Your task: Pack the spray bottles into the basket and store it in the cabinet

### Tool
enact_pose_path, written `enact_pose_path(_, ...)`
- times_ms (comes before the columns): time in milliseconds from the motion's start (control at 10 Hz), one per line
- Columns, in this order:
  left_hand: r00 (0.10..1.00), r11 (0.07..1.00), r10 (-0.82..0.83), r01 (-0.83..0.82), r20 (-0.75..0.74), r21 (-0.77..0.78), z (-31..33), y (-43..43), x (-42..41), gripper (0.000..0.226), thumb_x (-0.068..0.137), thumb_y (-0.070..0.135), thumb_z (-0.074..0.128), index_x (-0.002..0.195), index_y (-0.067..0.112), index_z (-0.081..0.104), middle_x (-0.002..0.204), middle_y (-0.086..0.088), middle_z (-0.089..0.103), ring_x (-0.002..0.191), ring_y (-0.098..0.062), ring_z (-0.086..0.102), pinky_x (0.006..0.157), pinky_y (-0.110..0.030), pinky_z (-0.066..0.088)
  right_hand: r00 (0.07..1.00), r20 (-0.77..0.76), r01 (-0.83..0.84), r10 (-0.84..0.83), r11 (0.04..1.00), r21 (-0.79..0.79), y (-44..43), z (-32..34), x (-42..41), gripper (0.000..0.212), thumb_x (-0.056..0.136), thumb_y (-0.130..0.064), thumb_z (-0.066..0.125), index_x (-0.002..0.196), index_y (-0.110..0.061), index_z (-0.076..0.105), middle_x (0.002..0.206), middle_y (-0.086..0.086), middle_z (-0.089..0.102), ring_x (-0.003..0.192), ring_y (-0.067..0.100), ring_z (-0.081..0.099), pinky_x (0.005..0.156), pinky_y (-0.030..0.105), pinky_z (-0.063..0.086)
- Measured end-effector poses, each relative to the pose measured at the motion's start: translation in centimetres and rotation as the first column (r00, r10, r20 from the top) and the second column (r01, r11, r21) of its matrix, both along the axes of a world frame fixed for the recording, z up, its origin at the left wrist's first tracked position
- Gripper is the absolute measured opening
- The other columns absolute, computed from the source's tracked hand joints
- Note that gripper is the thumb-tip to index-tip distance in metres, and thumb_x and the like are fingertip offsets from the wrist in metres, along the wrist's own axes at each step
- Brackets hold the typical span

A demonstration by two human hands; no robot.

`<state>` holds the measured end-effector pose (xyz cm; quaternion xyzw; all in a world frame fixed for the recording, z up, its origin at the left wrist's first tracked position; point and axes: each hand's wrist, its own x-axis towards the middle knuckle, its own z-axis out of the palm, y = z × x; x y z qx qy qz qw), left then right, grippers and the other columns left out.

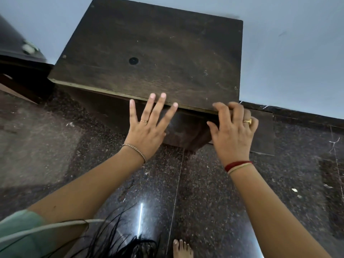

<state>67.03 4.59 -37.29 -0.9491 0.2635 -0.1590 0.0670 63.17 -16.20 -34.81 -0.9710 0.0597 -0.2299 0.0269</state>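
I look down on a dark wooden cabinet (154, 58) standing against a pale wall. My left hand (149, 125) is flat with fingers spread, its fingertips at the front edge of the cabinet top. My right hand (232, 127) has its fingers curled on the front right edge of the top, just above a dark door panel (262, 131) that stands out to the right. No spray bottles or basket are visible; the inside of the cabinet is hidden from this angle.
Dark speckled stone floor (195, 192) lies under my arms, with my bare foot (182, 248) at the bottom. Dark furniture (16, 47) stands at the far left. A dark skirting (297, 112) runs along the wall on the right.
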Motion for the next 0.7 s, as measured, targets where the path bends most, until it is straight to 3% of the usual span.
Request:
enact_pose_path(200,0.998,0.997,0.063,-0.063,-0.01,0.042,-0.9,-0.8,1.1,0.104,0.074,0.046,0.066,0.147,0.017,-0.003,0.154,-0.018,0.017,0.142,-0.035,0.017,0.105,-0.064,0.01,0.999,-0.04,-0.009,0.008,0.999,-0.034,-0.3,-0.4,1.5,0.051,0.078,-0.02,0.07,0.125,-0.022,0.05,0.126,0.008,0.052,0.112,0.032,0.052,0.105,0.05,0.026)
enact_pose_path(300,0.997,0.997,0.074,-0.073,-0.025,0.04,-1.3,-1.0,1.1,0.105,0.073,0.044,0.066,0.147,0.016,-0.003,0.154,-0.019,0.018,0.141,-0.036,0.018,0.105,-0.065,0.011,0.998,-0.055,-0.029,0.028,1.0,-0.013,-0.2,-0.7,1.8,0.049,0.08,-0.017,0.069,0.126,-0.019,0.052,0.126,0.009,0.055,0.116,0.032,0.051,0.107,0.052,0.028)
enact_pose_path(400,0.995,0.995,0.092,-0.091,-0.04,0.044,-1.5,-1.3,1.2,0.104,0.074,0.039,0.065,0.147,0.015,-0.005,0.154,-0.019,0.014,0.141,-0.038,0.016,0.104,-0.065,0.01,0.999,-0.043,-0.034,0.034,0.999,0.003,-0.1,-1.0,1.9,0.049,0.079,-0.014,0.07,0.125,-0.016,0.053,0.123,0.01,0.057,0.111,0.034,0.054,0.101,0.05,0.037)
enact_pose_path(600,0.984,0.991,0.132,-0.129,-0.116,0.035,-0.9,-1.9,0.7,0.108,0.078,0.037,0.062,0.143,0.015,-0.022,0.152,-0.018,-0.015,0.141,-0.037,-0.005,0.107,-0.065,0.004,0.998,-0.059,-0.027,0.028,0.999,0.017,0.2,-1.1,1.8,0.047,0.083,-0.011,0.067,0.127,-0.014,0.052,0.126,0.012,0.056,0.116,0.035,0.052,0.101,0.05,0.037)
enact_pose_path(700,0.971,0.989,0.148,-0.143,-0.188,0.04,-0.7,-2.1,0.3,0.109,0.08,0.039,0.06,0.141,0.017,-0.027,0.153,-0.017,-0.019,0.142,-0.037,-0.009,0.108,-0.065,0.001,0.998,-0.062,-0.002,0.002,1.0,0.012,0.5,-1.2,1.7,0.046,0.084,-0.008,0.064,0.128,-0.012,0.051,0.128,0.013,0.055,0.119,0.036,0.05,0.104,0.051,0.036)
